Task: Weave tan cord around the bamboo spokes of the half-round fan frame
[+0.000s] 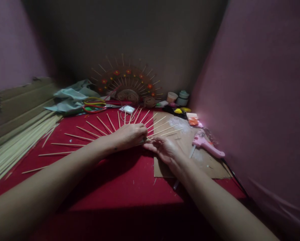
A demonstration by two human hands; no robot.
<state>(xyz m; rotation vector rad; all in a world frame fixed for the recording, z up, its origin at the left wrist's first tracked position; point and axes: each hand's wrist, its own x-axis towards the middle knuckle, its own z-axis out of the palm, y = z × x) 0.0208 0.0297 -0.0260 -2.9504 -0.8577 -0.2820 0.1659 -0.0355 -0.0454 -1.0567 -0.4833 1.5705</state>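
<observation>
Thin wooden sticks (77, 136) spread in a fan over the red cloth, their inner ends hidden under my hands. My left hand (132, 134) is closed over the middle of the fan, its fingertips pressed together at the inner end of a stick. From the right, my right hand (166, 150) meets it, thumb and fingers closing round the same spot. Exactly where each hand grips the stick is hard to see. On the right side, several sticks reach over a sheet of brown cardboard (162, 167).
A pink glue gun (207, 146) rests on the cardboard, its cord trailing right. Loose sticks (21, 144) are piled at left. Red-and-yellow-handled scissors (94, 105) lie behind. A decorated stick fan (127, 82) leans against the back wall, beside small jars (182, 98).
</observation>
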